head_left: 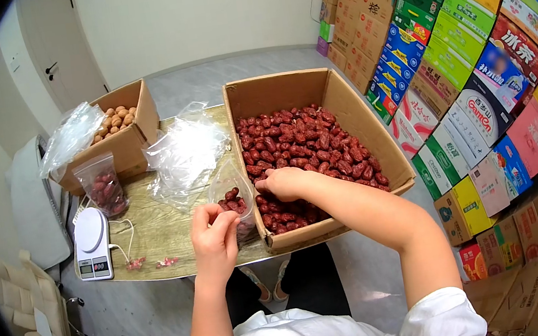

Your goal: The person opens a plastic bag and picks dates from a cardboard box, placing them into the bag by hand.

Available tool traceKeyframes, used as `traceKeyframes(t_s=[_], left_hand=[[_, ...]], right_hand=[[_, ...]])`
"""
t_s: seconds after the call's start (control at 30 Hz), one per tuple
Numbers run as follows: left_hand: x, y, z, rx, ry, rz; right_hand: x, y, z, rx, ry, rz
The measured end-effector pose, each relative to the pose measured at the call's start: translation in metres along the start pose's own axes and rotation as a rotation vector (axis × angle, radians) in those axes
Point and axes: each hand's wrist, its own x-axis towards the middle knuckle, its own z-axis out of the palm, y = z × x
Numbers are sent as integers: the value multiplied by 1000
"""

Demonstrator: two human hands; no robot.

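A large cardboard box (372,128) full of dried red dates (299,138) stands on the table in front of me. My right hand (285,184) reaches into its near left part, among the dates; its fingertips are hidden, so I cannot see what they hold. Left of the box, my left hand (215,231) pinches the rim of a clear plastic bag (223,182). Some dates (234,204) lie inside that bag, which stands upright with its mouth open against the box's side.
A filled bag of dates (106,189) stands behind a white kitchen scale (92,242). Loose clear bags (186,148) lie mid-table. At the back left, a cardboard box (111,155) holds walnuts (116,120). Small red-and-white packets (167,262) lie near the front edge. Stacked cartons (446,70) line the right.
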Motion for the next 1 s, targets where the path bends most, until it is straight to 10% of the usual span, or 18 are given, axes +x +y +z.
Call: traceKeyframes(t_s=[0.7,1.0], left_hand=[[1,2,0,-14,-27,-10],[0,0,-1,-4,-14,-2]], right_hand=[[-1,7,-5,121,95,-31],[-31,-7,-61,548,1215,-296]])
